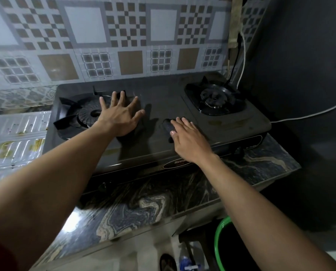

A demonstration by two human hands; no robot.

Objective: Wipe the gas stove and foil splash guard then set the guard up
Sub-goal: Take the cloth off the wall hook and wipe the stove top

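Observation:
A dark two-burner gas stove [155,106] stands on a marbled counter against the tiled wall. My left hand [120,118] lies flat with fingers spread on the stove top, just right of the left burner [88,114]. My right hand [188,139] presses a dark cloth [168,126] onto the stove's middle, left of the right burner [215,98]. The foil splash guard [16,137] lies flat on the counter to the stove's left, stained with yellow-brown spots.
The marbled counter [143,204] runs in front of the stove, its edge close to me. A white cable [304,114] and a black cable hang at the back right by a dark wall. Below the counter at right sits a green-rimmed bucket [220,231].

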